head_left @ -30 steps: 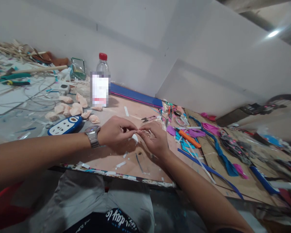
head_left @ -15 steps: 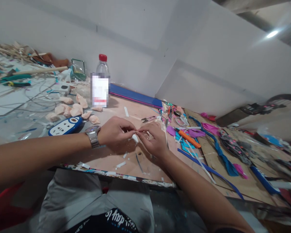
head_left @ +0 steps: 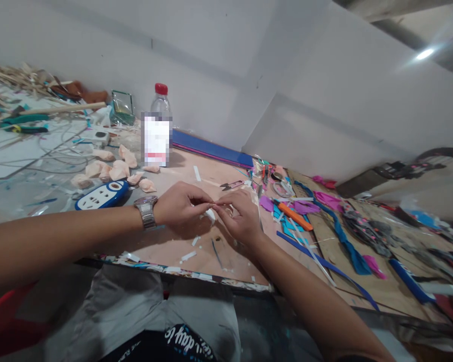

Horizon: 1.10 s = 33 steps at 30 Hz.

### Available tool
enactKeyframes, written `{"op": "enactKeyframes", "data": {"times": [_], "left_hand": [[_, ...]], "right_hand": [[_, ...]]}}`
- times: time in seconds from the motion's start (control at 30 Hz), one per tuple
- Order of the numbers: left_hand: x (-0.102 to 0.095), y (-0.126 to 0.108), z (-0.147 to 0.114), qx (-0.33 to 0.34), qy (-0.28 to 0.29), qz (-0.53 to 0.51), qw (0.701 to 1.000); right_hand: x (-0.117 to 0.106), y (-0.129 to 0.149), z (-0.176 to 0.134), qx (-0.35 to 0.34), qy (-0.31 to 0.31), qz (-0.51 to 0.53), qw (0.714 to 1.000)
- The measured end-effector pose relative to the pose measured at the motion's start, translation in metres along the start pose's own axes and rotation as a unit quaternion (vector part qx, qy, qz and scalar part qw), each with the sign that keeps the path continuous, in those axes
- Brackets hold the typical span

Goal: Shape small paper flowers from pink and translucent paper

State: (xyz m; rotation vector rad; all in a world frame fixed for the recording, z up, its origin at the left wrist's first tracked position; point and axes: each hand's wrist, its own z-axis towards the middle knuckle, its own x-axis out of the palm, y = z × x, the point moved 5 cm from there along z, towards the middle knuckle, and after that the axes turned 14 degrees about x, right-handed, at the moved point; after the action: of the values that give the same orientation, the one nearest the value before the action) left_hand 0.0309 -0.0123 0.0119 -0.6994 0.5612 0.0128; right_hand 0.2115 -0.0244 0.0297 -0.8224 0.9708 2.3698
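My left hand, with a metal watch on its wrist, meets my right hand over the work board. Thumb and fingers of both hands are pinched together, tip to tip. What sits between the fingertips is too small to make out. Just beneath them shows a small white piece; whether it is held or lies on the board I cannot tell. Behind the fingers lies a pair of thread snips. White paper scraps are scattered on the board in front of my hands.
A red-capped bottle stands at the back. Left of my hands are a blue-and-white power strip and several peach-coloured crumpled pieces. An orange cutter, blue strips and purple scraps lie to the right. A wall rises behind.
Both hands stay pinched together in nearly the same place. My legs below the table edge have shifted slightly.
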Motion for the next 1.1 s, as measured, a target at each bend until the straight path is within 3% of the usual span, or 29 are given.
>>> {"op": "enactKeyframes", "data": {"times": [0.6,1.1], "left_hand": [[0.0029,0.0027,0.0015,-0.044,0.027,-0.108,0.993],[0.0076,0.0092,-0.0017,-0.034,0.02,-0.065,0.997]], "right_hand": [[-0.0019,0.0011,-0.0006,0.035,0.0,-0.003,0.999],[-0.0003,-0.0018,0.0008,0.031,-0.008,-0.008,0.999]]}}
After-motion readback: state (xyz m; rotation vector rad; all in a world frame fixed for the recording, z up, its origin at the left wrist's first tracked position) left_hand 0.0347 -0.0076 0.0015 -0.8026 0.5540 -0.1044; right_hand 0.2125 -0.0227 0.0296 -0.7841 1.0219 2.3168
